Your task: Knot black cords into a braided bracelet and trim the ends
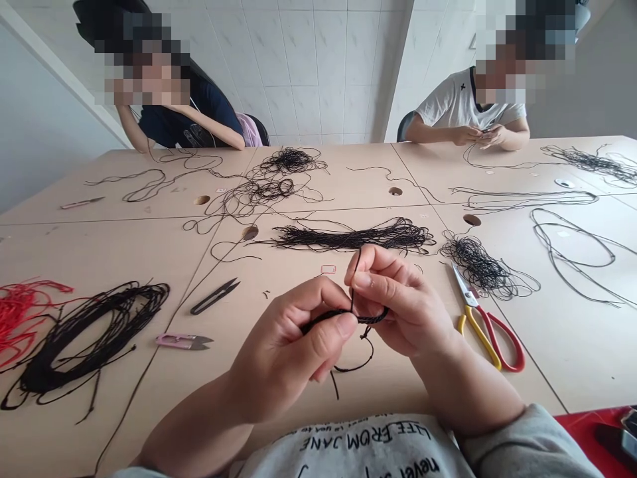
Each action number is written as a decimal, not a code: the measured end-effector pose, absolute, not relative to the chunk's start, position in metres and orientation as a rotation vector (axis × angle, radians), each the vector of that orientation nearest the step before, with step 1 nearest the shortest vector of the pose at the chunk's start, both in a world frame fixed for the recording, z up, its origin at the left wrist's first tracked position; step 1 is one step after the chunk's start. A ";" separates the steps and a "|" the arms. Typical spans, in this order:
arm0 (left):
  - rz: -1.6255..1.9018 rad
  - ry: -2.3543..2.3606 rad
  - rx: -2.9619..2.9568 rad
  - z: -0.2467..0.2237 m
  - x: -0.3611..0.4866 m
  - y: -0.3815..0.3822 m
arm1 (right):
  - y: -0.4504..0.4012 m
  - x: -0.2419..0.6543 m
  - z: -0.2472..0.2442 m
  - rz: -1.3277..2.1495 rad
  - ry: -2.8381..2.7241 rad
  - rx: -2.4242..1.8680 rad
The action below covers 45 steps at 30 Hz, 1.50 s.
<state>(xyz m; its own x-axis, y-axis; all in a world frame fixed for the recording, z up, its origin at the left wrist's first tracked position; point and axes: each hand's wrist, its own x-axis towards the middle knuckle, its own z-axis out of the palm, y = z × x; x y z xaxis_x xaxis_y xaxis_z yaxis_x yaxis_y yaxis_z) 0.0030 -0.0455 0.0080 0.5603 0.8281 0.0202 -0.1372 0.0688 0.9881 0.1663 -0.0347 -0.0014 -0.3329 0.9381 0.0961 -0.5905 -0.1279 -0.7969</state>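
Observation:
Both my hands meet over the near middle of the table. My left hand (293, 345) pinches a black braided cord (371, 319) between thumb and forefinger. In my right hand (398, 299) a thin strand of that cord is pinched between thumb and fingertip, standing up from the braid. A loose loop and tail of the cord hang below my hands. Just beyond them lies a long bundle of black cords (348, 237). Right of my right hand are scissors (485, 325) with one red and one yellow handle.
At left lie a coiled black cord bundle (37, 365), red cords (20, 318), black thread snips (213, 297) and pink thread snips (182, 341). A black cord tangle (480, 262) sits behind the scissors. Two people (199, 113) (450, 99) sit across the table (164, 411).

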 end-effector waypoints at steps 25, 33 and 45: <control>1.149 0.690 1.403 -0.003 -0.004 -0.031 | -0.041 0.178 0.004 1.168 -1.374 -0.706; 0.978 0.674 1.313 0.002 -0.010 -0.030 | -0.037 0.177 -0.005 1.299 -1.300 -0.630; 1.045 0.755 1.228 0.015 -0.004 -0.041 | -0.044 0.177 0.002 1.626 -1.205 -0.655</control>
